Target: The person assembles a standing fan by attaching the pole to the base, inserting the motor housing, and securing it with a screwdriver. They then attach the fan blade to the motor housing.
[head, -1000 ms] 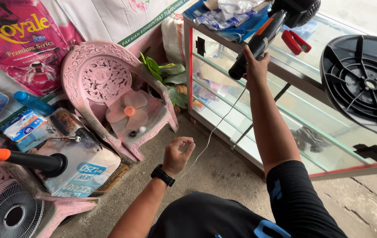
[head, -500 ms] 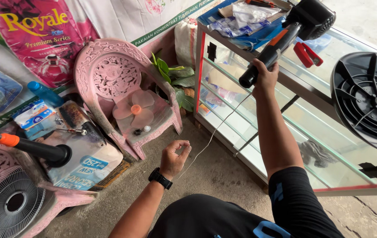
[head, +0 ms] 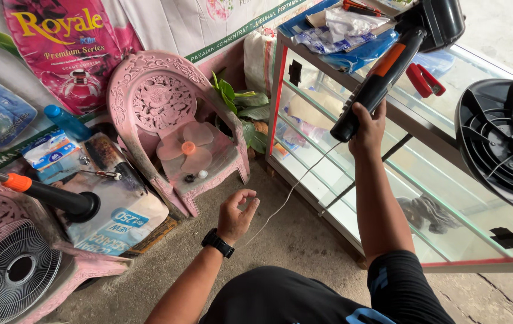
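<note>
Right hand (head: 369,125) is closed around the lower end of a black stand pole with an orange band (head: 379,81), raised to the top edge of the glass display cabinet (head: 448,180); the pole's upper end meets a black fan housing (head: 439,21) resting on the cabinet top. Left hand (head: 236,213), with a black wristwatch (head: 217,243) at the wrist, sits low over the concrete floor (head: 304,240), thumb and forefinger pinched on a thin white cord (head: 289,193). The cord runs from the pole's bottom end down to that hand in a shallow sag — not taut.

Judgement: the step in hand appears to be managing the cord while the pole is held. To do it well, the right grip should stay firm near the pole's base so the head does not slide off the cabinet. The left pinch should draw slack smoothly along the cord's own line, avoiding a sharp bend where it leaves the pole — the likeliest point of strain.

Nearby: a pink plastic chair (head: 166,102) carrying a pink fan blade (head: 185,147), a black fan guard (head: 502,144) at right, red pliers (head: 424,78) on the cabinet top.
</note>
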